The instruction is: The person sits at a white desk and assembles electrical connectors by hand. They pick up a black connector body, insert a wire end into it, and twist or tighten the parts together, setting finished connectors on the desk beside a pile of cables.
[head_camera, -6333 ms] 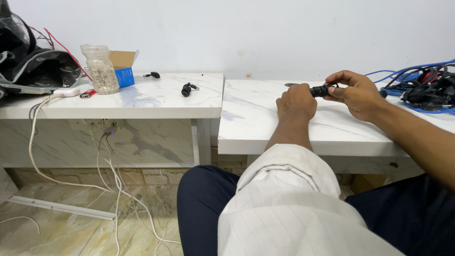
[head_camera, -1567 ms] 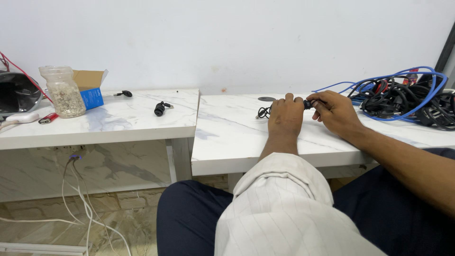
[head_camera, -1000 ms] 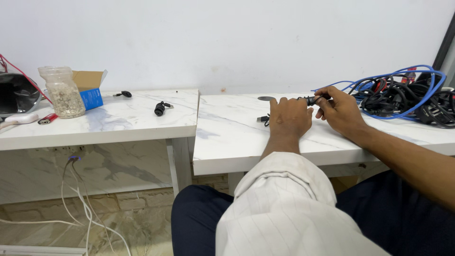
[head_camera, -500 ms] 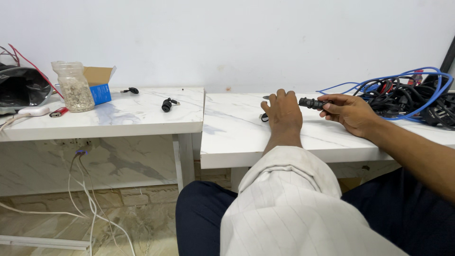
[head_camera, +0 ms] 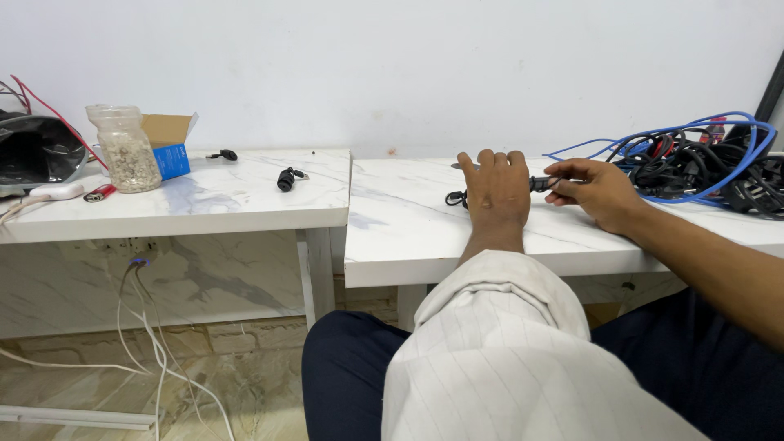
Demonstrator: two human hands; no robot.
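While the left hand (head_camera: 495, 189) now lies flat, fingers spread and released, on the white marble table (head_camera: 408, 237) at centre frame, the right hand (head_camera: 594, 189) just beside it pinches a small black connector (head_camera: 540, 184). Half a second ago the left hand was slightly raised; it has settled over the black cord (head_camera: 454, 198). A tangle of blue and black cables (head_camera: 694, 159) sits upper right; a jar (head_camera: 125, 149) upper left.
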